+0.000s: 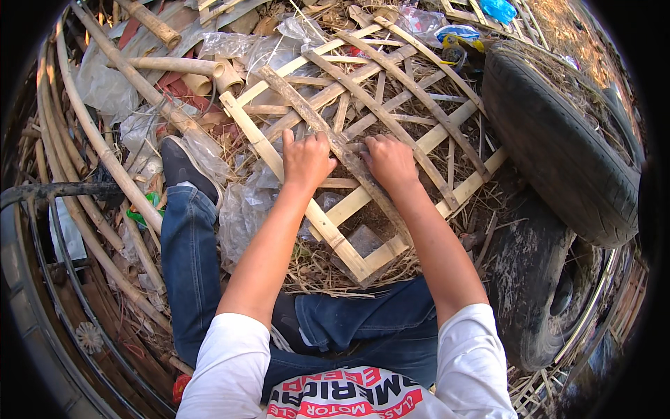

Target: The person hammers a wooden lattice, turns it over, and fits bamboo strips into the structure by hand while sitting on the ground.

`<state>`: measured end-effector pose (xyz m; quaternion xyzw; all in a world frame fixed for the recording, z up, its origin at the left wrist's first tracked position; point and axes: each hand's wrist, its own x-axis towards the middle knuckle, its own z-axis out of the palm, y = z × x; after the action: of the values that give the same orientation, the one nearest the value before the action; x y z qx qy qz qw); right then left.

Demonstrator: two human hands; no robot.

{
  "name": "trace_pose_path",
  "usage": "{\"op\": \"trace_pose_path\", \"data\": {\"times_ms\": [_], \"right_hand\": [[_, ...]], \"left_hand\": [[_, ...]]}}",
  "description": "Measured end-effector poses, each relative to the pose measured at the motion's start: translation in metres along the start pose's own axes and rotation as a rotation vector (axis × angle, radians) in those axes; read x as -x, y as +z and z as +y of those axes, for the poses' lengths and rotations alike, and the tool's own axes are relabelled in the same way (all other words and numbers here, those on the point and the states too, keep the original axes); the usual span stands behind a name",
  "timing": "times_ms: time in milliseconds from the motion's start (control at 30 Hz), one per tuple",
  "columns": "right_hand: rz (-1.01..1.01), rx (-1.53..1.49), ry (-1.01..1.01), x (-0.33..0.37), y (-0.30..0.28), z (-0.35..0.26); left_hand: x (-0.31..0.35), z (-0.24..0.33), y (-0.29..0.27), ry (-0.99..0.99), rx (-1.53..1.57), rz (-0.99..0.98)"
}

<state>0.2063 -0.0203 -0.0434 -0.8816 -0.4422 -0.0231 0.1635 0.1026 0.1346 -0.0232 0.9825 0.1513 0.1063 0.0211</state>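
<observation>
Out front on the littered ground (pixel 317 274) lies the bamboo lattice (pixel 377 112); both forearms (pixel 273 244) stretch forward, left hand (pixel 306 163) and right hand (pixel 392 160) flanking its dark strip (pixel 341 149), backs up, fingers (pixel 319 144) curled in; whether gripping, I can't tell.

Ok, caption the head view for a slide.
Left hand and right hand at a brown strip of a bamboo lattice, tires to the right.

The left hand (pixel 307 159) and right hand (pixel 391 160) hide parts of the bamboo lattice (pixel 347 85) at twelve o'clock, and the bottom edge crops the white T-shirt (pixel 352 399) at six.
</observation>
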Motion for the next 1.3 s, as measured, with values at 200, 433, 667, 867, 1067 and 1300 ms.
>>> {"op": "trace_pose_path", "data": {"times_ms": [200,433,667,867,1067,1300], "right_hand": [[-0.008,-0.062,0.012,0.002,-0.005,0.000],[0.013,-0.031,0.039,0.006,-0.005,0.011],[0.042,-0.121,0.028,0.002,-0.001,0.004],[0.066,-0.135,0.027,0.002,-0.002,0.003],[0.070,-0.142,0.047,0.004,-0.003,0.005],[0.072,-0.123,0.062,0.005,-0.001,0.002]], "left_hand": [[-0.005,0.001,-0.006,-0.171,0.113,-0.183],[-0.033,-0.006,0.001,-0.538,0.866,-0.372],[-0.045,-0.040,0.075,-0.884,1.215,-0.396],[-0.053,-0.020,0.048,-0.956,1.146,-0.512],[-0.057,0.009,0.012,-0.955,0.930,-0.441],[-0.051,0.006,0.022,-0.885,0.975,-0.499]]}}
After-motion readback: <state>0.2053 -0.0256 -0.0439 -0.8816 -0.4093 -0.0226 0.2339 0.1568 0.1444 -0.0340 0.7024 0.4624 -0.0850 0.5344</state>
